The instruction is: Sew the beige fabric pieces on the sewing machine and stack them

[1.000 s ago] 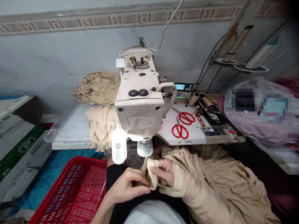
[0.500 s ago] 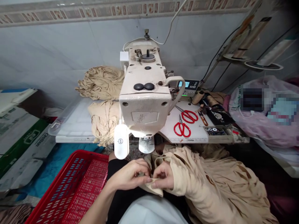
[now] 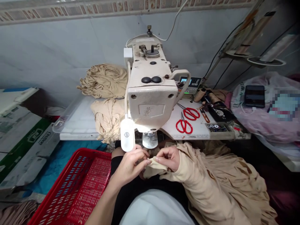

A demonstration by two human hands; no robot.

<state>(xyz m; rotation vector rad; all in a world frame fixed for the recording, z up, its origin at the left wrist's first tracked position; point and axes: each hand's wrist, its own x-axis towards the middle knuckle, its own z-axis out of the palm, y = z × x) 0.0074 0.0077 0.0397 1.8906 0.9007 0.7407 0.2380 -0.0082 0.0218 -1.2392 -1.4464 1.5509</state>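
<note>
My left hand (image 3: 131, 164) and my right hand (image 3: 169, 157) meet just below the sewing machine's head (image 3: 152, 100), both pinching the same folded edge of beige fabric (image 3: 154, 164). The cloth wraps my right forearm and spreads down to the right over my lap (image 3: 217, 181). A white lamp (image 3: 127, 135) hangs from the machine right above my left hand. The presser foot area (image 3: 150, 140) sits directly behind my fingertips.
A red plastic basket (image 3: 77, 190) stands at lower left. Beige garments (image 3: 105, 93) are piled on the table left of the machine. Two red scissors (image 3: 186, 120), thread snips, a control panel (image 3: 191, 83) and thread cones lie right. Cardboard boxes (image 3: 21, 134) stand far left.
Both hands rose toward the machine and shifted right, still working the fabric edge between the fingers. The camera view turned slightly left and up.
</note>
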